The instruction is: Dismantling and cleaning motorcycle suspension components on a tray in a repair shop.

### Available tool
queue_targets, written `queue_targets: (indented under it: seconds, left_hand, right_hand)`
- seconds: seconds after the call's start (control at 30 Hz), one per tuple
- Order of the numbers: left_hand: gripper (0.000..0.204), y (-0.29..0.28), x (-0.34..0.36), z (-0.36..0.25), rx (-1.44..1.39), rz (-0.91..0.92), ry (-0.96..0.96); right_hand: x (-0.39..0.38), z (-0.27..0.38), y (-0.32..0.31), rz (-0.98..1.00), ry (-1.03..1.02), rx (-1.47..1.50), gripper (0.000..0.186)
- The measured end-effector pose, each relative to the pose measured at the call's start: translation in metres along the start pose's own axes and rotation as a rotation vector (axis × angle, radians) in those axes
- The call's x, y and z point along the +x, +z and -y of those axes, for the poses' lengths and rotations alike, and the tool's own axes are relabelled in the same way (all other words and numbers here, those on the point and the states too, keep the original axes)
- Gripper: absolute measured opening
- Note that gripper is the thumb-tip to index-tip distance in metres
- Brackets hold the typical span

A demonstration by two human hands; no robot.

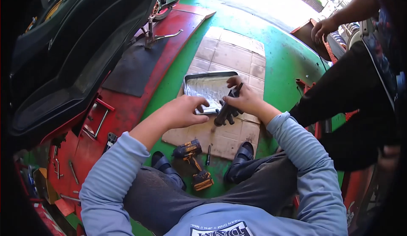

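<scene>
My right hand (248,100) grips a long dark metal part (224,112) that has a round lower end and several stubby projections along one side. It is held tilted, partly over the right side of a shallow metal tray (199,74). The part's exact kind is unclear. To its left, my left hand (186,110) hangs at the tray's near left corner, fingers curled and thumb apart, with nothing visible in it. The tray's inside looks wet and shiny. Beneath it lies a worn cardboard sheet (250,49).
A black and orange cordless impact wrench (193,159) and a dark socket extension (208,154) lie between my feet. On the left a dark scooter (80,53) stands over a red lift platform (178,28) with scattered tools. Another person's hand (324,29) shows at upper right.
</scene>
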State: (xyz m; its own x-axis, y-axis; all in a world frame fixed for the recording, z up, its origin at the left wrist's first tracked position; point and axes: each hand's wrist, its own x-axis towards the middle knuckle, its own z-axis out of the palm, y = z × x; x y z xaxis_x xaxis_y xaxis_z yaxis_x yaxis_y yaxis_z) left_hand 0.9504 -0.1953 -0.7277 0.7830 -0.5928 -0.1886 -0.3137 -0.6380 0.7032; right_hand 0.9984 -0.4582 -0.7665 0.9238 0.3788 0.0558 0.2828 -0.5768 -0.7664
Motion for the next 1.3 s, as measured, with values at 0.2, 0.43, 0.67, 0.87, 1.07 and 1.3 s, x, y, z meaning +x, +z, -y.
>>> queue_targets:
  seconds: [0.2, 0.43, 0.67, 0.87, 1.07, 1.3]
  left_hand:
    - [0.069, 0.03, 0.026, -0.014, -0.009, -0.297, 0.284]
    - [0.053, 0.058, 0.079, -0.037, -0.297, -0.433, 0.386]
    - [0.027, 0.083, 0.096, -0.031, -0.54, -0.46, 0.354]
    - [0.027, 0.096, 0.104, -0.027, -0.464, -0.619, 0.419]
    - [0.026, 0.098, 0.111, -0.028, -0.49, -0.742, 0.403]
    - [0.025, 0.096, 0.118, -0.023, -0.425, -0.955, 0.356]
  right_hand:
    - [-0.004, -0.014, -0.005, -0.012, 0.1, -0.058, 0.074]
    - [-0.017, -0.021, -0.016, 0.15, -0.103, 0.218, 0.087]
    - [-0.035, -0.01, -0.053, 0.44, 0.193, 0.157, 0.081]
    - [-0.033, -0.008, -0.057, 0.715, 0.258, -0.375, 0.055]
    - [-0.073, -0.07, 0.056, 1.217, 0.251, -0.688, 0.059]
    - [-0.112, -0.172, 0.202, 0.766, -0.681, -0.988, 0.028]
